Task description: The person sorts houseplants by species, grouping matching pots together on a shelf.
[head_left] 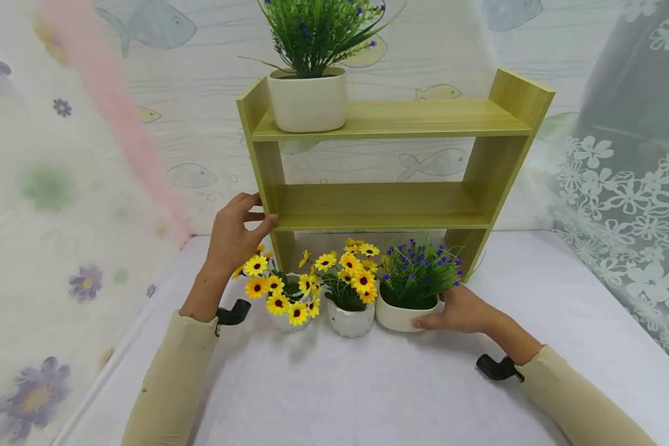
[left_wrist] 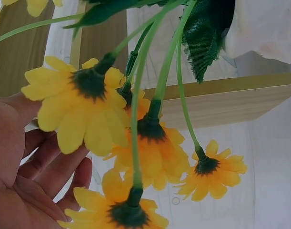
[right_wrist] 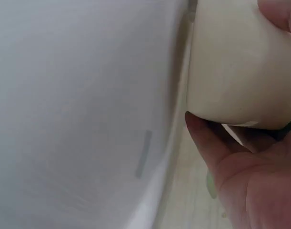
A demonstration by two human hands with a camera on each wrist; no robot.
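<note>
A two-tier wooden shelf (head_left: pixel 379 204) stands against the back. My left hand (head_left: pixel 233 232) pinches its left side panel, thumb on the front edge and fingers on the outer face. Yellow artificial flowers (left_wrist: pixel 83 100) hang close in front of that hand in the left wrist view. At the shelf's right foot, my right hand (head_left: pixel 465 310) holds a white oval pot (head_left: pixel 404 314) of purple-flowered greenery, thumb on its front. In the right wrist view the fingers (right_wrist: pixel 205 138) curl round the pot's end.
Two small white pots, one on the left (head_left: pixel 290 322) and one in the middle (head_left: pixel 351 321), hold yellow flowers before the shelf. A larger white planter (head_left: pixel 309 102) with tall greenery sits on the top board's left. White cloth (head_left: pixel 340 390) covers the table.
</note>
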